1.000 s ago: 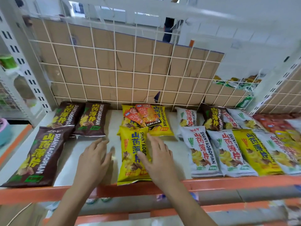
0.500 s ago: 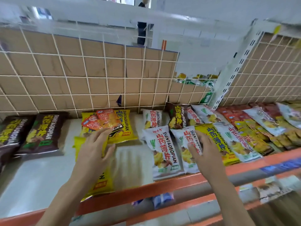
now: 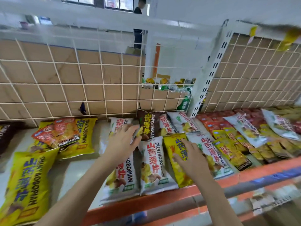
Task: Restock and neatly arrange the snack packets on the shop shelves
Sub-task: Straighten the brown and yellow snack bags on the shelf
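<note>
Shelf [image 3: 76, 168], wire-backed: snack packets [image 3: 153, 165], likely light, soft, slippery; left hand [image 3: 122, 142], right hand [image 3: 190, 159] pressing flat, fingers [image 3: 128, 130] straight, gripping nothing; lift by sealed ends.

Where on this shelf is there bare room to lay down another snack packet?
The widest bare patch of shelf lies between the front yellow packet and the front white packets, partly under the left forearm. A narrow strip continues back beside the rear yellow packet. From the left hand rightward, packets overlap edge to edge.
</note>
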A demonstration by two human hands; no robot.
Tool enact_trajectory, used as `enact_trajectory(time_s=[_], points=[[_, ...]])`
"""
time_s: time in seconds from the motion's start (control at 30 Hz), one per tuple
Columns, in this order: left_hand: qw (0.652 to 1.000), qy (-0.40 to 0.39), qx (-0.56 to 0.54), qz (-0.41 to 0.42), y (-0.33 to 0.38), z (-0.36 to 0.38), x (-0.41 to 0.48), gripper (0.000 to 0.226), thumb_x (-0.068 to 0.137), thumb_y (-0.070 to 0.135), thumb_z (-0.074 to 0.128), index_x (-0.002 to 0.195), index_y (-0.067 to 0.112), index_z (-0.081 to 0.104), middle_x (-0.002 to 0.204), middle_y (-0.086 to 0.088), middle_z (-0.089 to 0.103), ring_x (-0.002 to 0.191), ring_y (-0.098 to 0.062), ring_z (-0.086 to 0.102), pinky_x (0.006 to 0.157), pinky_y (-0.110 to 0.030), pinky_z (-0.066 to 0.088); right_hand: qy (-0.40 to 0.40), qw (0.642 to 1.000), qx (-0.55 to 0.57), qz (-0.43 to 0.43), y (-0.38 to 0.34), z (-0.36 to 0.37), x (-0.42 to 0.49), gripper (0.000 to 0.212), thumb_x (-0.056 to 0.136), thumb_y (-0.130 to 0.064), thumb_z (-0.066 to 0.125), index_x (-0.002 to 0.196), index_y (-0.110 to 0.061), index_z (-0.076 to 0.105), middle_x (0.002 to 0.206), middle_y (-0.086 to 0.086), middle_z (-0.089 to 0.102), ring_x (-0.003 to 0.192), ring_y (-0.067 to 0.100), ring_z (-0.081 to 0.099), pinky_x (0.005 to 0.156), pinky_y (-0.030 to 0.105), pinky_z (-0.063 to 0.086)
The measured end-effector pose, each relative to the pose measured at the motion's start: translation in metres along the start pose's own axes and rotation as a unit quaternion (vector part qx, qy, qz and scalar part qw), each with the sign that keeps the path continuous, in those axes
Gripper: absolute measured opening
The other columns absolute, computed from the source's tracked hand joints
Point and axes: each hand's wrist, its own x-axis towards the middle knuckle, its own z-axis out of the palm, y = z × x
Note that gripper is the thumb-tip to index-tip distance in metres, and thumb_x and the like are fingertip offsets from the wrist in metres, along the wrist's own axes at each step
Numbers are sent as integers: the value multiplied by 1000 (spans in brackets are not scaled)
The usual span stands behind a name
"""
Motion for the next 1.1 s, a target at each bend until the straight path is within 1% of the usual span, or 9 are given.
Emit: enact_trajectory(time_s=[0.2, 0.43, 0.57, 0.7, 0.83, 0.9, 1.0, 1.03, 1.1], points=[[999, -39, 14, -22, 18, 27, 40, 54, 96, 42, 39, 145, 22, 28, 146, -8, 34, 132, -27, 34, 107, -39, 32, -44, 997, -71, 6, 3, 3, 5, 84, 79, -67, 49, 145, -36, 7, 143, 7, 23, 128, 26, 39, 85, 36, 45], [985, -79, -28, -151, 28, 56, 78, 84, 85, 47, 59, 148, 25, 9, 151, -14, 14, 132, -36, 33, 102, -44, 36, -31, 999, -29, -15, 6, 7, 6, 80, 78, -51, 52, 144, -38, 8, 133, 6, 30, 120, 26, 40, 79, 33, 47], [977, -58, -35, -204, 30, 64, 89, 96, 77, 42, 69, 148, 26, 5, 142, -21, 29, 124, -41, 40, 99, -46, 38, -25, 999, -17, -18, 9, 7, 6, 80, 79, -51, 53, 143, -38, 8, 133, 6, 33, 117, 25, 44, 78, 33, 46], [975, -5, -76, -210, 23, 66, 88, 96, 74, 35, 72, 147, 27, 10, 129, -17, 50, 118, -33, 48, 95, -45, 43, -17, 999, 13, -29, 11, 6, 5, 78, 79, -48, 54, 142, -39, 10, 131, 6, 37, 104, 23, 53, 73, 31, 45], [974, 84, -99, -183, 27, 65, 83, 92, 75, 28, 74, 147, 29, 17, 130, -9, 50, 117, -28, 49, 91, -42, 44, -12, 998, 40, -38, 13, 4, 2, 76, 81, -48, 54, 141, -43, 8, 134, 5, 36, 92, 18, 57, 69, 27, 44], [971, 128, -129, -155, 29, 62, 81, 89, 76, 27, 74, 147, 28, 19, 131, -7, 48, 117, -25, 48, 92, -39, 42, -6, 998, 50, -41, 13, 3, 1, 76, 82, -48, 55, 141, -44, 6, 141, 5, 33, 98, 19, 57, 74, 28, 45], [960, 185, -175, -116, 28, 58, 81, 87, 77, 24, 74, 146, 24, 22, 130, -7, 48, 116, -22, 48, 91, -29, 39, 11, 996, 73, -47, 13, 1, -4, 77, 84, -46, 56, 142, -44, 5, 149, 4, 23, 120, 22, 49, 86, 31, 45], [958, 193, -182, -107, 28, 56, 80, 86, 78, 22, 74, 146, 24, 22, 130, -7, 48, 115, -21, 49, 90, -26, 38, 21, 995, 84, -53, 13, 0, -5, 77, 84, -44, 56, 142, -44, 6, 150, 4, 22, 121, 22, 48, 87, 31, 44], [957, 196, -195, -91, 31, 51, 80, 86, 78, 19, 73, 147, 24, 22, 130, -6, 48, 115, -19, 49, 88, -23, 36, 52, 990, 112, -71, 12, -4, -8, 76, 84, -41, 59, 143, -42, 11, 144, 4, 31, 111, 20, 53, 81, 29, 43]])
